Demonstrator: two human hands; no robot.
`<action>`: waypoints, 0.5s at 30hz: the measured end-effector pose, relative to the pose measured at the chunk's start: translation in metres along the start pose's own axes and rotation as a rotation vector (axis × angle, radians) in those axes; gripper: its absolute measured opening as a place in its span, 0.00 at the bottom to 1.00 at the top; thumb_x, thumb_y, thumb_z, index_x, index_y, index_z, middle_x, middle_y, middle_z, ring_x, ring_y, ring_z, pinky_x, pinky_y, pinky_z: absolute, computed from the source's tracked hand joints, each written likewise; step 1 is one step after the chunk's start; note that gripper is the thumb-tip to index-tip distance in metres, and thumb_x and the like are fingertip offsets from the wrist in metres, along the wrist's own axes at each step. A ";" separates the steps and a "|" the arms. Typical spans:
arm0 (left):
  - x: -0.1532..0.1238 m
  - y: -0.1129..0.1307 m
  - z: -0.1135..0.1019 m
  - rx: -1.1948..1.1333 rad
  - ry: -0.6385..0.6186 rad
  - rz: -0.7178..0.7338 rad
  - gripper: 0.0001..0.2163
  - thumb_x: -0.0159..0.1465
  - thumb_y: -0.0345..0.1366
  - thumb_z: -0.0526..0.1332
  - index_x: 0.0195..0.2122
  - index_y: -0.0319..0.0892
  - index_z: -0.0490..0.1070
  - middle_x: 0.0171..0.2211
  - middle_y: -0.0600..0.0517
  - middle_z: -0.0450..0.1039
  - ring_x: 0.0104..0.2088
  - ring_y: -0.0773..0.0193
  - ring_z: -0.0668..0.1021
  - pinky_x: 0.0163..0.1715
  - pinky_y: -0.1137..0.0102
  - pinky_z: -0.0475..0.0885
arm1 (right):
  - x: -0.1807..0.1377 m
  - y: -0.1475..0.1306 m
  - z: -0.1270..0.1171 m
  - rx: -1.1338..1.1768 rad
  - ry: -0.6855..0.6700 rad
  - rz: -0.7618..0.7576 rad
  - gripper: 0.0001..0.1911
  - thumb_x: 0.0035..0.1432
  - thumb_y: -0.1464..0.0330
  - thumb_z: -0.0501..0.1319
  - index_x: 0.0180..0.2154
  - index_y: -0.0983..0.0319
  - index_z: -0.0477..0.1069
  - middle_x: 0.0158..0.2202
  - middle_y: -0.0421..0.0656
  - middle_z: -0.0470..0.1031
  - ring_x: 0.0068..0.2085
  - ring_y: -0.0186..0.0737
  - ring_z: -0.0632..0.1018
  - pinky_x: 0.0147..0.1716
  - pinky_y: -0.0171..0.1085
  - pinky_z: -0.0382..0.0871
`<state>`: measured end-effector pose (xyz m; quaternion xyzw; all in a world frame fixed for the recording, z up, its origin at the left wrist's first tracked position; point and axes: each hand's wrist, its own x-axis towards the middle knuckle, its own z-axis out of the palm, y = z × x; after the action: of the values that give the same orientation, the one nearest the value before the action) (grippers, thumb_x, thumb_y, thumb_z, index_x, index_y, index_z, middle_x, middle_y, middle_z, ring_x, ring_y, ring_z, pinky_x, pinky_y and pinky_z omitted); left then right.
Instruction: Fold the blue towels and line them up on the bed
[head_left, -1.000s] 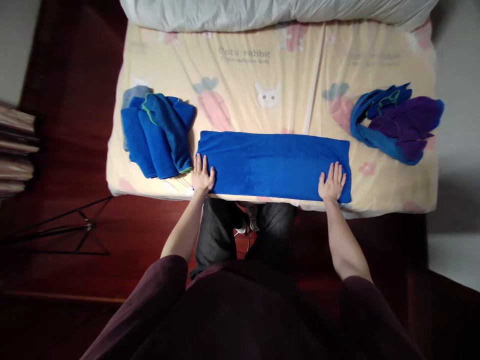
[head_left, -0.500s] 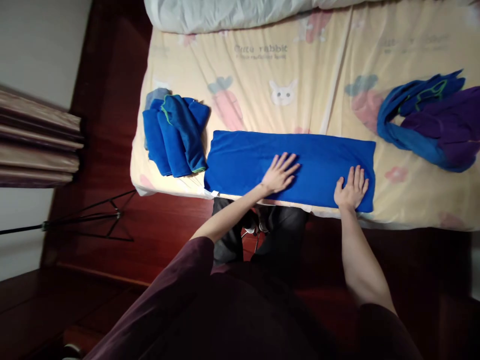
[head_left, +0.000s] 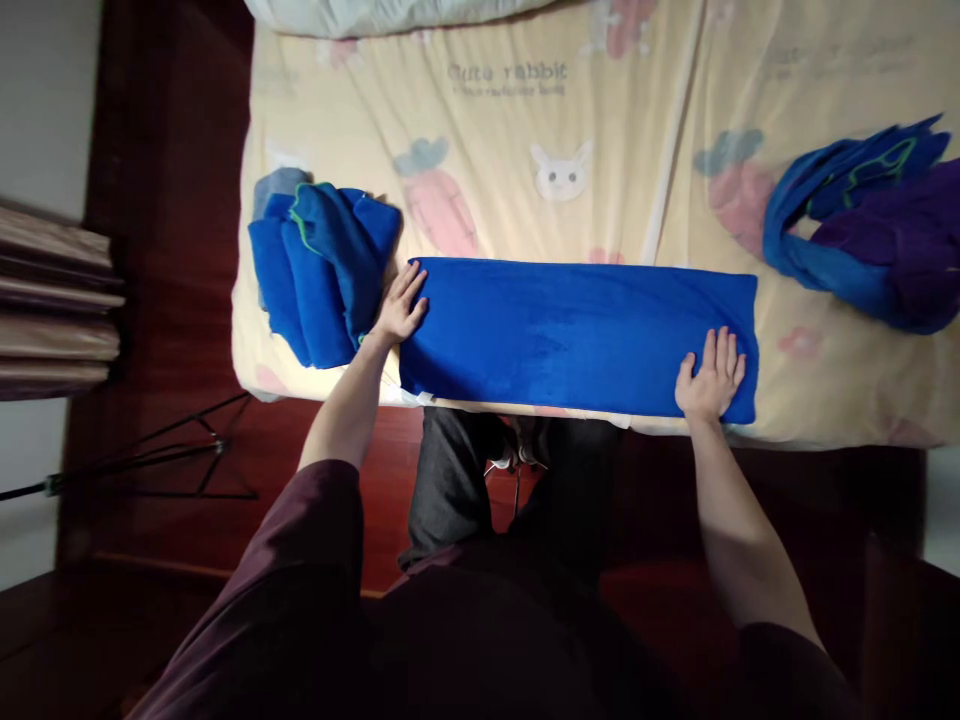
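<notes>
A bright blue towel (head_left: 577,335), folded into a long flat strip, lies across the near edge of the bed. My left hand (head_left: 399,305) rests flat with fingers stretched out at the strip's left end, beside a stack of folded blue towels (head_left: 319,270). My right hand (head_left: 711,375) lies flat, fingers spread, on the strip's near right corner. Neither hand holds anything.
The bed has a cream sheet (head_left: 525,150) printed with carrots and rabbits. A loose heap of blue and purple cloths (head_left: 870,235) lies at the right. A pale duvet (head_left: 375,15) is at the far edge. Dark wooden floor, a thin black stand (head_left: 150,455) and curtains (head_left: 52,300) are at the left.
My left hand slid from the middle of the strip back to its left end. My right hand stayed on the right corner. The view shifted slightly.
</notes>
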<state>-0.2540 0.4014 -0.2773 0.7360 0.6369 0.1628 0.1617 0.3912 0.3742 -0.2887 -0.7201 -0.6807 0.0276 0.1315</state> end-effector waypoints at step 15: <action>-0.004 0.094 0.017 0.047 0.084 -0.179 0.33 0.72 0.47 0.54 0.76 0.38 0.60 0.80 0.43 0.46 0.81 0.48 0.42 0.78 0.44 0.37 | -0.002 -0.007 -0.007 -0.144 -0.091 0.038 0.34 0.75 0.65 0.42 0.78 0.66 0.52 0.79 0.52 0.52 0.79 0.48 0.53 0.77 0.58 0.46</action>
<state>-0.1636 0.3843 -0.2504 0.6722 0.7099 0.1636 0.1316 0.3858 0.3718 -0.2809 -0.7385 -0.6724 0.0136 0.0477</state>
